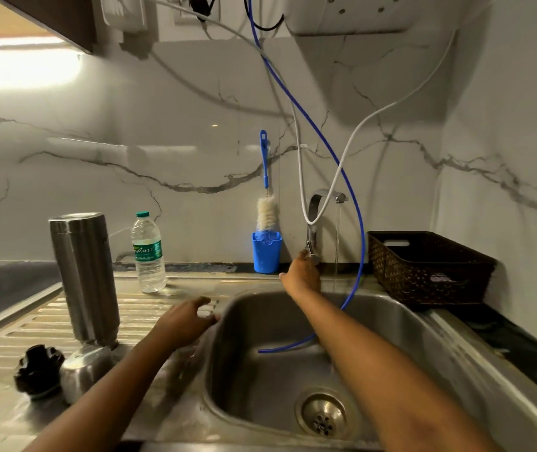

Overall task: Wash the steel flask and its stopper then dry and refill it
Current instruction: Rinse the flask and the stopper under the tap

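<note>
The steel flask (85, 277) stands upright on the ribbed drainboard at the left. Its steel cap (83, 370) and the black stopper (38, 370) lie side by side in front of it. My left hand (185, 322) hovers empty, fingers spread, over the sink's left rim, apart from the flask. My right hand (301, 275) reaches to the back wall and grips the tap lever (311, 248). A thin stream of water (336, 246) falls from the tap spout (326, 197) into the sink (228, 370).
A clear water bottle (147, 252) stands behind the flask. A bottle brush (265, 203) sits in a blue holder (266, 252) by the wall. A blue hose (355, 256) droops into the basin. A dark woven basket (423, 269) sits at the right.
</note>
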`<control>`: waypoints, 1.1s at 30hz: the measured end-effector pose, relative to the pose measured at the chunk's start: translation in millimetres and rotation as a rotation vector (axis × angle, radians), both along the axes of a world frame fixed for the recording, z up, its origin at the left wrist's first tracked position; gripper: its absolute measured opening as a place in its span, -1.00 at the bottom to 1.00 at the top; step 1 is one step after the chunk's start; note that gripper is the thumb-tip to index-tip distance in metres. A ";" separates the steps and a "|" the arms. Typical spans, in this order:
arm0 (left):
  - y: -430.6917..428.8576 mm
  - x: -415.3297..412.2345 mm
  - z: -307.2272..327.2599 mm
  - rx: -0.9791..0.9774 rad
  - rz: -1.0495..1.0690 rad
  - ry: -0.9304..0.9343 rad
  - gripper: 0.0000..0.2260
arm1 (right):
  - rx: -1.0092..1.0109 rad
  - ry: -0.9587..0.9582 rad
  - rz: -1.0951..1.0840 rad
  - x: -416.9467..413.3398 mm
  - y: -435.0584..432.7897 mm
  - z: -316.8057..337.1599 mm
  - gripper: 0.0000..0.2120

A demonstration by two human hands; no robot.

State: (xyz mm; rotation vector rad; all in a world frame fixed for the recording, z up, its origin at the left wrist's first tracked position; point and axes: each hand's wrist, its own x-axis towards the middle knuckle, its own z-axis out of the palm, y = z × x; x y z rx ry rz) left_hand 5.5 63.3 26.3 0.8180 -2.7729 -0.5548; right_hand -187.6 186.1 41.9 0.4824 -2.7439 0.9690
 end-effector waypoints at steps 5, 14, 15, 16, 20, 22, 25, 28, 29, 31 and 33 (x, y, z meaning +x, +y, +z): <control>20.8 40.7 37.1 0.098 -0.023 0.191 -0.54 | 0.007 0.040 0.286 50.3 11.7 27.3 -0.47; -39.6 174.2 52.8 0.063 0.370 0.518 -0.76 | -0.189 -0.013 0.720 145.8 -35.9 72.9 -0.55; -48.6 178.0 51.1 0.082 0.410 0.500 -0.69 | -0.204 -0.025 0.758 153.2 -43.9 76.2 -0.56; -57.9 179.8 48.8 0.102 0.442 0.471 -0.60 | -0.214 -0.042 0.789 160.2 -53.4 78.9 -0.55; -90.1 166.4 34.2 0.283 0.412 0.413 -0.29 | -0.266 -0.203 0.870 182.0 -92.6 82.4 -0.42; -101.4 155.5 29.2 0.394 0.337 0.422 -0.22 | -0.302 -0.317 0.918 190.9 -109.8 82.8 -0.31; -113.0 141.8 30.1 0.441 0.222 0.451 -0.18 | -0.374 -0.408 0.966 200.9 -129.5 83.4 -0.17; -117.8 131.8 33.9 0.347 0.231 0.439 -0.36 | -0.428 -0.421 0.972 207.8 -139.2 83.2 -0.15; -116.3 129.3 35.1 0.292 0.251 0.432 -0.41 | -0.444 -0.406 0.959 208.7 -139.8 82.8 -0.18; -106.8 124.4 39.8 0.200 0.264 0.446 -0.46 | -0.496 -0.353 0.902 208.8 -136.0 82.9 -0.25; -92.0 117.1 48.6 0.120 0.240 0.502 -0.46 | -0.566 -0.287 0.840 204.9 -123.6 87.9 -0.28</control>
